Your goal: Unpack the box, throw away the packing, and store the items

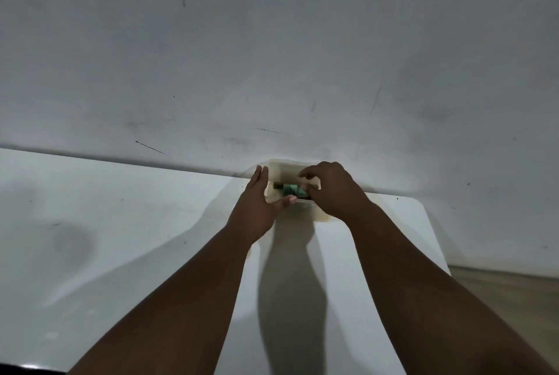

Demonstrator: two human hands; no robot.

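A small translucent plastic container (279, 166) stands on the white table (121, 223) against the wall. Inside it lies a green item with a dark end (289, 188). My left hand (257, 211) holds the container's left side, fingers along the wall and thumb across the front rim. My right hand (331, 190) is over the container's right side, fingers curled down by the green item; whether they pinch it is hidden.
The grey scuffed wall (272, 57) rises straight behind the table. The table's right edge (435, 238) drops to a wooden floor (508, 299). A dark strip shows at the bottom left corner.
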